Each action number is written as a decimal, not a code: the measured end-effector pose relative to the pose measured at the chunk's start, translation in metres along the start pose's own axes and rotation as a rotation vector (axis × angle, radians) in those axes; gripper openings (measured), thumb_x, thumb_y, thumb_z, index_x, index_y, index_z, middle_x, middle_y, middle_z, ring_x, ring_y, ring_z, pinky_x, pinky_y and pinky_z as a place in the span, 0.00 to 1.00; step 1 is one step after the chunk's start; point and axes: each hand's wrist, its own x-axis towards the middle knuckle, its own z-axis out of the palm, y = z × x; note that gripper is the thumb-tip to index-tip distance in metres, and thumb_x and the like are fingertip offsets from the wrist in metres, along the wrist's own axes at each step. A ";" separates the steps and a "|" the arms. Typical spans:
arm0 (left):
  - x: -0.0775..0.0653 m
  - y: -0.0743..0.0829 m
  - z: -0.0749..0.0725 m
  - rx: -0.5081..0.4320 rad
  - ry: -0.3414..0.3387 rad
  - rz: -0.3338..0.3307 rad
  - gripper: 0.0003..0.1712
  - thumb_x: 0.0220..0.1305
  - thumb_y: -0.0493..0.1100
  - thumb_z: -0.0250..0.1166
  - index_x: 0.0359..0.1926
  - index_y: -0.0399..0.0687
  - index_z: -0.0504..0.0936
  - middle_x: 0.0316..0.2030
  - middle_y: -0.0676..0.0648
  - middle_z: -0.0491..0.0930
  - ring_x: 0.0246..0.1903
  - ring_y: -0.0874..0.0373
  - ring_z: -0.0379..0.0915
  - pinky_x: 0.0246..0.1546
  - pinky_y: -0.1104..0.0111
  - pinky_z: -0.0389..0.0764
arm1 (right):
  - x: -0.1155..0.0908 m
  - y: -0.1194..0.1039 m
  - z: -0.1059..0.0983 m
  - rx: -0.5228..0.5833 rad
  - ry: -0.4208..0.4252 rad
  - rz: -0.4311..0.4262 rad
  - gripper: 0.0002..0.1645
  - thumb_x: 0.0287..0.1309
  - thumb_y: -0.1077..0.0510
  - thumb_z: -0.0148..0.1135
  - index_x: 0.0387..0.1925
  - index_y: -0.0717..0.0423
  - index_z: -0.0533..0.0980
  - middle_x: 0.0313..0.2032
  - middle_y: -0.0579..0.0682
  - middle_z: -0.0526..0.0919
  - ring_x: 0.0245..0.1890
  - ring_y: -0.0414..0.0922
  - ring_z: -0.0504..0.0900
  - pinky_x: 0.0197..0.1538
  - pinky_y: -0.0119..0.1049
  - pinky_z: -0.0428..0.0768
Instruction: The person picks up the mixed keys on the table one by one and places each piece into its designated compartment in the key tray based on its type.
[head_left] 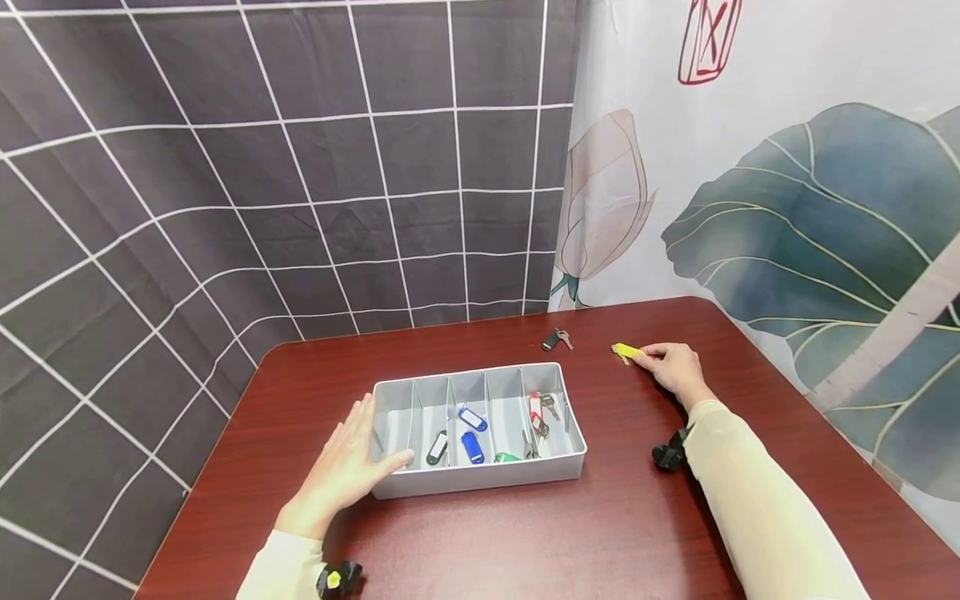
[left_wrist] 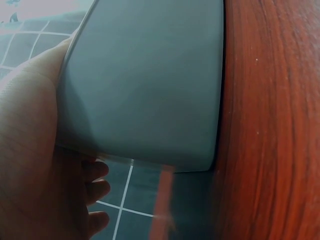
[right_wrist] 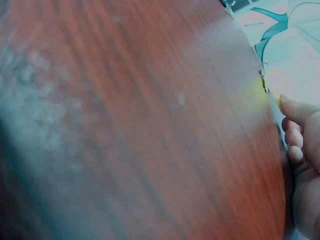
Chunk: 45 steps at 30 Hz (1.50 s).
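A grey divided tray (head_left: pixel 480 477) sits on the table with key tags and keys inside. My left hand (head_left: pixel 341 462) rests against its left end, fingers stretched along that side and thumb over the front rim. The left wrist view shows the tray's front wall (left_wrist: pixel 145 85) beside the hand (left_wrist: pixel 30 115). Right of the tray, my right hand (head_left: pixel 677 372) pinches a yellow key tag (head_left: pixel 627 350) with a key hanging from it. Seen from the right wrist, the hand (right_wrist: pixel 305 145) is at the edge of view and largely hides the tag.
A black key tag (head_left: pixel 551 339) with a key (head_left: pixel 566 340) lies behind the tray. Inside are a black-edged tag (head_left: pixel 437 447), blue tags (head_left: pixel 472 447), a green tag (head_left: pixel 506 457) and a red tag (head_left: pixel 536 410). Curtains (head_left: pixel 420 183) hang behind the red-brown table (head_left: pixel 480 550).
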 end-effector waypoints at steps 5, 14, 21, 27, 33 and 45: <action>0.000 -0.001 -0.001 -0.003 0.004 -0.002 0.65 0.52 0.76 0.60 0.75 0.41 0.45 0.73 0.37 0.51 0.71 0.40 0.45 0.66 0.43 0.53 | 0.001 -0.001 0.000 0.018 0.027 -0.001 0.24 0.59 0.45 0.65 0.45 0.60 0.84 0.46 0.64 0.82 0.50 0.63 0.73 0.55 0.57 0.68; -0.001 -0.002 -0.003 -0.011 -0.001 -0.014 0.64 0.52 0.75 0.60 0.75 0.41 0.45 0.73 0.37 0.49 0.72 0.41 0.44 0.67 0.44 0.53 | 0.004 -0.003 -0.001 0.083 0.005 0.026 0.29 0.61 0.42 0.61 0.50 0.63 0.81 0.49 0.65 0.81 0.53 0.61 0.73 0.57 0.56 0.70; -0.003 -0.003 -0.003 -0.017 0.007 -0.005 0.65 0.52 0.77 0.59 0.75 0.39 0.46 0.73 0.36 0.50 0.71 0.39 0.45 0.66 0.43 0.54 | 0.000 -0.002 0.002 0.143 0.009 0.063 0.32 0.61 0.39 0.60 0.52 0.63 0.80 0.51 0.65 0.80 0.55 0.60 0.73 0.59 0.55 0.70; -0.002 -0.003 -0.003 -0.008 0.005 -0.004 0.65 0.52 0.77 0.58 0.75 0.40 0.45 0.72 0.36 0.51 0.71 0.39 0.45 0.66 0.43 0.54 | -0.006 -0.002 0.002 0.196 0.034 0.061 0.32 0.63 0.41 0.58 0.53 0.64 0.79 0.51 0.64 0.80 0.53 0.56 0.75 0.53 0.44 0.77; -0.001 -0.002 -0.004 -0.018 0.006 0.000 0.64 0.52 0.75 0.61 0.75 0.41 0.45 0.72 0.36 0.50 0.71 0.40 0.46 0.66 0.44 0.54 | -0.017 -0.001 0.002 0.284 0.044 0.067 0.31 0.63 0.42 0.58 0.54 0.65 0.78 0.51 0.64 0.80 0.44 0.43 0.77 0.37 0.18 0.74; 0.001 -0.004 -0.004 -0.029 -0.010 -0.010 0.65 0.52 0.76 0.60 0.76 0.44 0.43 0.73 0.38 0.50 0.72 0.41 0.45 0.67 0.45 0.52 | -0.031 -0.010 0.002 0.358 0.065 0.069 0.33 0.60 0.40 0.61 0.52 0.65 0.79 0.42 0.47 0.81 0.36 0.33 0.73 0.34 0.20 0.75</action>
